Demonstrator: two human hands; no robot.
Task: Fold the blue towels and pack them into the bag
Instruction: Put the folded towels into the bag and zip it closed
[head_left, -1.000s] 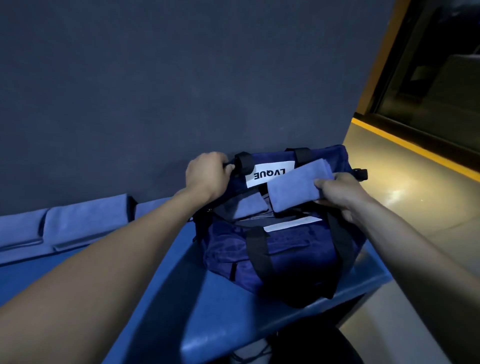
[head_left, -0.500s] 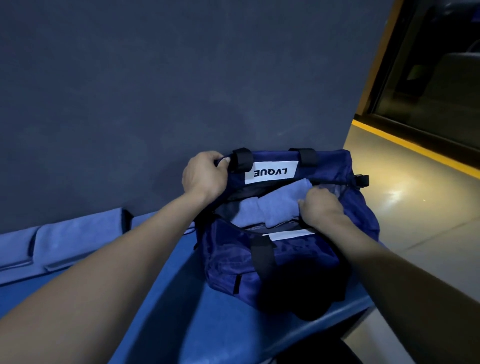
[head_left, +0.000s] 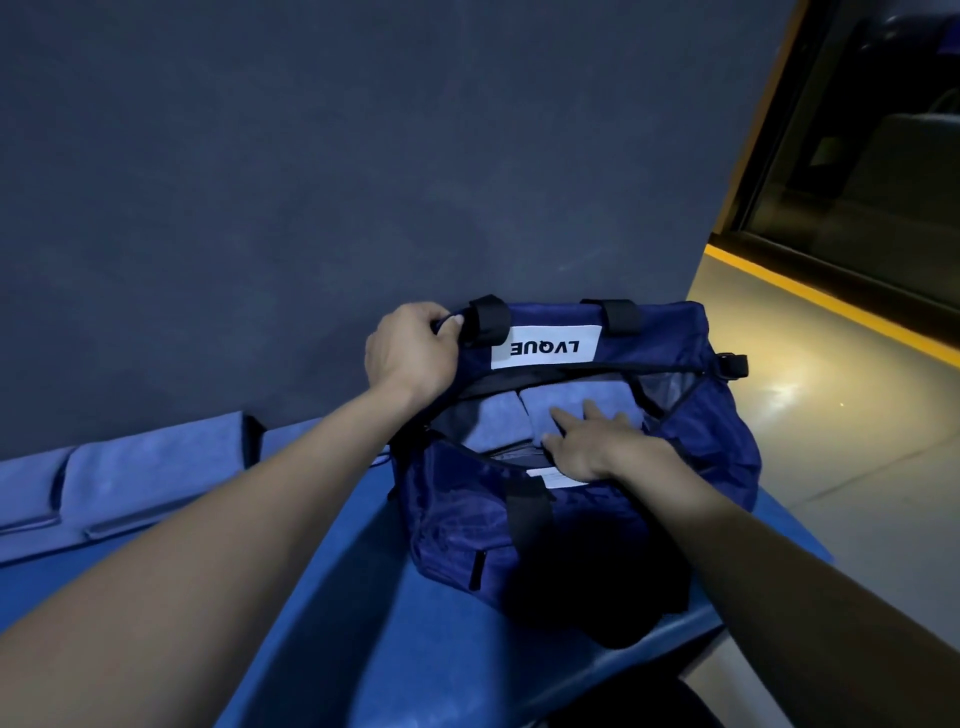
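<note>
A navy bag (head_left: 519, 530) with black straps and a white label stands open on the blue table (head_left: 374, 623). Two folded blue towels lie side by side inside it, one at the left (head_left: 488, 421) and one at the right (head_left: 582, 397). My left hand (head_left: 410, 353) grips the far rim of the bag beside a black strap and holds the opening wide. My right hand (head_left: 597, 447) reaches into the bag, its straight fingers pressing on the right towel. More folded blue towels (head_left: 156, 467) lie in a row on the table to the left.
A dark wall (head_left: 363, 182) rises directly behind the table and bag. To the right the table ends and a pale floor (head_left: 831, 415) with a yellow stripe runs along a dark glass front. A dark object (head_left: 649, 701) sits below the table's near edge.
My right hand brought a folded towel from above the bag down into it, let go, and now presses flat on it. My left hand kept its grip on the rim.
</note>
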